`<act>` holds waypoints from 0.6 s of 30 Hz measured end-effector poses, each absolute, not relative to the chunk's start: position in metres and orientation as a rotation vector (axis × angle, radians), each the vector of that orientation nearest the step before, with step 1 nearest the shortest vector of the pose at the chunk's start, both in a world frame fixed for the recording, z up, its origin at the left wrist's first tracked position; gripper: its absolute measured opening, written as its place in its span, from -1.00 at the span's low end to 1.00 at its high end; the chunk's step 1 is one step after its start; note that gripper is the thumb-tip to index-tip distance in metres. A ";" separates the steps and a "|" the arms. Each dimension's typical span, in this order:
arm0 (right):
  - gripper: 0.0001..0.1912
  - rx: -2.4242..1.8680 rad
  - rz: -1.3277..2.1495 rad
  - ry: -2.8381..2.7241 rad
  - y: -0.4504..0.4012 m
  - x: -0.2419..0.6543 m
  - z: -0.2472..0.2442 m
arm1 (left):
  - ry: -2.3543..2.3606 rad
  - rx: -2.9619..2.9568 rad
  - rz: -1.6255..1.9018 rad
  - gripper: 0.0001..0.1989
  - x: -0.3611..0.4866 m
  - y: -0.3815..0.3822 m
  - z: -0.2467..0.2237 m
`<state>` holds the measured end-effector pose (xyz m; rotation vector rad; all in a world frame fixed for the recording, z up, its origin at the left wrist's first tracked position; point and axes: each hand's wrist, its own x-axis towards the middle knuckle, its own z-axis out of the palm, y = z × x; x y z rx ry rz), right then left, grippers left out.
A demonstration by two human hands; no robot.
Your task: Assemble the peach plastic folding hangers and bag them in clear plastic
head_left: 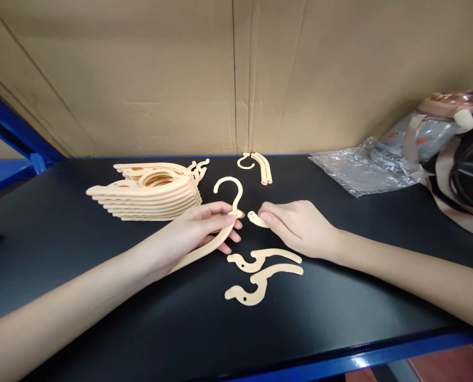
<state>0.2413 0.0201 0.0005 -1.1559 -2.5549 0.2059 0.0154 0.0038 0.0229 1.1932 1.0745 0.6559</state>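
My left hand (215,225) pinches a cream plastic hanger hook (239,192) where it meets a long curved hanger arm (208,248). The hook points up and the arm runs down under my palm. Just to the right, my right hand (296,223) is closed around another cream hanger arm (257,219); only its rounded end with a hole shows, a short gap from the hook's base. Below the hands, two flat bird-shaped hanger pieces (246,289) lie one in front of the other on the black tabletop (173,329).
A stack of folded cream hangers (149,199) stands at the left. Farther back lie a loose hook (246,162) and some curved arms (263,168). A clear plastic bag (356,167), a strapped water bottle (423,130) and a black bag (471,170) sit at the right, before a cardboard wall (160,79).
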 end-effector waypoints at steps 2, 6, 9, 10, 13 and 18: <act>-0.57 -1.109 0.211 -2.548 0.020 0.242 -0.001 | 1.090 1.190 0.640 -0.85 0.015 0.004 0.024; -0.64 -1.026 0.172 -2.535 0.021 0.242 -0.003 | 1.104 1.197 0.613 -0.79 0.015 0.004 0.025; -0.68 -0.967 0.134 -2.536 0.021 0.241 -0.004 | 1.114 1.209 0.605 -0.76 0.015 0.004 0.026; -0.70 -0.955 0.121 -2.537 0.021 0.241 -0.004 | 1.121 1.212 0.604 -0.76 0.016 0.003 0.027; -0.72 -0.958 0.068 -2.537 0.020 0.241 -0.005 | 1.144 1.195 0.598 -0.78 0.016 0.002 0.028; -0.68 -0.990 -0.051 -2.536 0.019 0.242 -0.008 | 1.150 1.177 0.609 -0.78 0.019 0.001 0.030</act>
